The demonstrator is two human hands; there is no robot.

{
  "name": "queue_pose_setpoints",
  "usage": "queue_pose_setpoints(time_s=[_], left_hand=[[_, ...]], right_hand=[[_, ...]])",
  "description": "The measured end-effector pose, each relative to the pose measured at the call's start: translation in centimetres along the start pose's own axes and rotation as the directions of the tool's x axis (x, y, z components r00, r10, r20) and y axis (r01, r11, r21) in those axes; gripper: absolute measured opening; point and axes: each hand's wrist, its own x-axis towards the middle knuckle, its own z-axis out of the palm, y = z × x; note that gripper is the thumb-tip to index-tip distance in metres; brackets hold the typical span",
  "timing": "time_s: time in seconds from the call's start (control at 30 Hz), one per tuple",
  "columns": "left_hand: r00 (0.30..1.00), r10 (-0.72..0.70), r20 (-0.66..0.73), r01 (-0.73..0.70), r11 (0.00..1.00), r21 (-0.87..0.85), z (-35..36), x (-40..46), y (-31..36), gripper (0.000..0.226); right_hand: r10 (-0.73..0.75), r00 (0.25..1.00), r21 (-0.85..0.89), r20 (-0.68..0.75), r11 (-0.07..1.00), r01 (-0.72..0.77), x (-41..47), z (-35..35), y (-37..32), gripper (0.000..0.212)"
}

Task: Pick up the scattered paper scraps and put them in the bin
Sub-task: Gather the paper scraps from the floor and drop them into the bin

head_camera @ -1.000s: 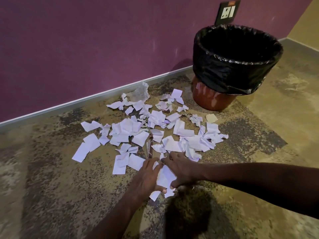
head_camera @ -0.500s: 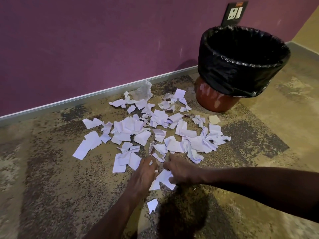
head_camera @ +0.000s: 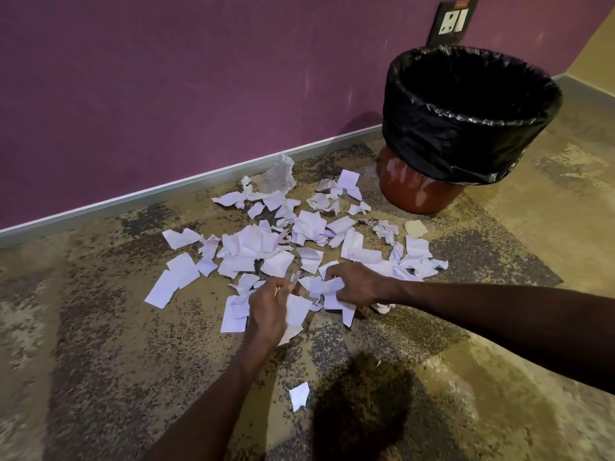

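Note:
Several white paper scraps (head_camera: 253,247) lie scattered over the mottled floor between me and the wall. At the near edge of the pile my left hand (head_camera: 269,311) is closed on a few scraps (head_camera: 296,311) that hang from its fingers. Just to its right, my right hand (head_camera: 357,286) grips a crumpled bunch of scraps (head_camera: 324,287). One small scrap (head_camera: 299,395) lies alone on the floor nearer to me. The bin (head_camera: 412,191), reddish-brown with a black liner (head_camera: 466,141), stands at the far right by the wall.
A purple wall with a grey skirting strip (head_camera: 186,183) runs behind the pile. A crumpled clear plastic piece (head_camera: 276,176) sits at the pile's far edge. A wall socket (head_camera: 452,21) is above the bin. My head's shadow (head_camera: 362,404) falls on the floor close to me.
Both hands have moved forward into the pile and gathered more scraps. One small scrap dropped from them and now lies on the floor nearer to me.

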Motion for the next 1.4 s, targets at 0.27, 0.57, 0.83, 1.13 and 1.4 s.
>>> queue_pose_setpoints(time_s=[0.27, 0.57, 0.83, 1.13, 1.4], left_hand=[[0.995, -0.102, -0.007, 0.100, 0.987, -0.122, -1.9, 0.8, -1.1, 0.032], [0.998, -0.053, 0.028, 0.051, 0.996, 0.075, -2.0, -0.2, -2.3, 0.020], [0.981, 0.194, 0.001, -0.190, 0.958, 0.213, -1.8, -1.5, -3.6, 0.037], [0.947, 0.092, 0.309, -0.230, 0.865, 0.446, 0.2, -1.7, -5.0, 0.055], [0.949, 0.135, 0.284, -0.234, 0.906, 0.352, 0.1, -1.0, -5.7, 0.052]], right_hand=[[0.059, 0.998, 0.054, 0.018, 0.997, -0.060, -0.4, 0.6, -0.8, 0.037], [0.018, 0.997, -0.038, 0.075, 0.999, -0.015, -0.1, 0.8, -1.7, 0.038], [-0.036, 0.997, -0.129, 0.072, 0.991, 0.045, 0.6, 0.2, -1.5, 0.028], [-0.030, 0.996, -0.092, 0.086, 0.995, 0.038, 0.2, 1.2, -1.2, 0.046], [-0.257, 0.943, -0.164, 0.213, 0.942, 0.294, -1.6, 2.0, -2.7, 0.042]])
